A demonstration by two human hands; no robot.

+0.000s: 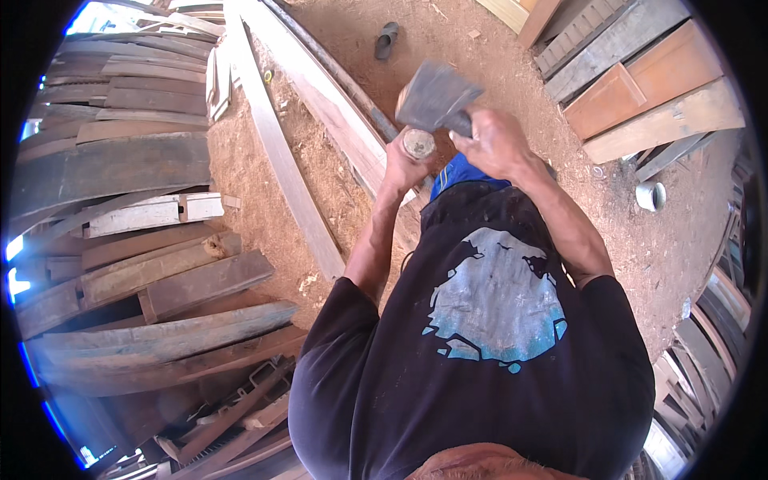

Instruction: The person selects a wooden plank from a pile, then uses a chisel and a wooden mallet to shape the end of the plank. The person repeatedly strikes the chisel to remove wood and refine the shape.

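Observation:
My left hand (402, 170) is closed round an upright chisel handle (419, 144), whose round, battered wooden end faces up. The chisel's lower part is hidden by the hand. My right hand (498, 148) grips the short dark handle of a mallet (436, 94) with a broad, blocky grey head, slightly blurred. That head hangs just above and beyond the chisel's end. Below my left hand runs a long, thick pale timber (320, 92), stretching away to the upper left.
A thin plank (284, 152) and a metal pipe (332, 68) lie alongside the timber. Boards are stacked at left (120, 160) and upper right (640, 88). A white cup-like container (650, 196) and a dark sandal (386, 40) rest on the sawdust-covered ground (256, 192).

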